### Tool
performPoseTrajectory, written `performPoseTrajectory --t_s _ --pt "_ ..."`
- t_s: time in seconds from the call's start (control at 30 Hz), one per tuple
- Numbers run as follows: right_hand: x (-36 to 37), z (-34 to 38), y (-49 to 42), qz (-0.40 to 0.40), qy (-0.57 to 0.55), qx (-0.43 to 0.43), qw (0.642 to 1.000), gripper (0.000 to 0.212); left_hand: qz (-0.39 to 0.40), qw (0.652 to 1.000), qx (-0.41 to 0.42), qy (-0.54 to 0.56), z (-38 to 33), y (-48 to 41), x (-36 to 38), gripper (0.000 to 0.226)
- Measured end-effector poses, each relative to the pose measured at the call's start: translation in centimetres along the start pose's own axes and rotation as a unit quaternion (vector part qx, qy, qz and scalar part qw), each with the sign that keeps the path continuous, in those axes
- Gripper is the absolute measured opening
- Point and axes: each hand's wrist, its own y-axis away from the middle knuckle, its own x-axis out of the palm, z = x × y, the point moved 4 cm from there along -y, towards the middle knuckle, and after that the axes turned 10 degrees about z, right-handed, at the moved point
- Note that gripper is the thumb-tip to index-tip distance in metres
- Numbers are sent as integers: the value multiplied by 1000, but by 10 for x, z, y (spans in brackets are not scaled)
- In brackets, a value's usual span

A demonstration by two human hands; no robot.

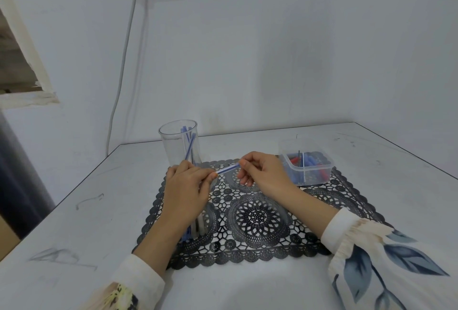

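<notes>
Left hand (186,190) and right hand (265,173) each pinch one end of the blue pen (228,169), just over the mat (257,220). Imo keep it level and push straight along its length so nothing bends. The cup (178,146) stands right behind.

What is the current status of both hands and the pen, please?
Left hand and right hand both pinch the blue pen. Held above the mat. Clear cup close behind left hand.

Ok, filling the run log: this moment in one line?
left hand, right hand pinch blue pen | above black mat | clear cup behind
</notes>
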Motion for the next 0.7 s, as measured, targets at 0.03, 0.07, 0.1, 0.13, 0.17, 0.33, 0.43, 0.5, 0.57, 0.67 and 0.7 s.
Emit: performPoseTrajectory --t_s 0.03,0.07,0.1,0.13,0.17,0.33,0.43,0.5,0.57,0.67,0.7 --pt "0 0 0 -3 13 -1 1000 21 2 1000 3 0 0 0 1 41" --pt "1 0 1 -6 26 -1 1000 26 4 1000 7 -1 0 0 2 41" --pt "1 0 2 -9 38 -1 999 30 7 1000 11 -3 0 0 2 41" --pt "1 0 2 -12 49 0 999 34 8 1000 15 -4 -1 0 2 41" --pt "0 0 3 -17 58 0 998 35 7 1000 16 -4 -1 0 2 41" --pt "0 1 5 1 99 -31 995 13 -3 1000 5 7 -1 0 0 41" --pt "-1 2 5 13 174 -48 983 19 -4 1000 18 12 -2 0 -1 40" --pt "-4 1 5 16 183 -57 981 27 -3 1000 23 15 -3 0 0 40" --pt "-3 1 5 32 196 -76 977 21 -2 999 23 22 -2 0 1 39" --pt "0 2 6 44 230 -104 967 20 3 999 34 22 -2 1 1 37" --pt "-1 3 6 35 232 -106 966 27 4 999 40 20 -2 1 1 37"
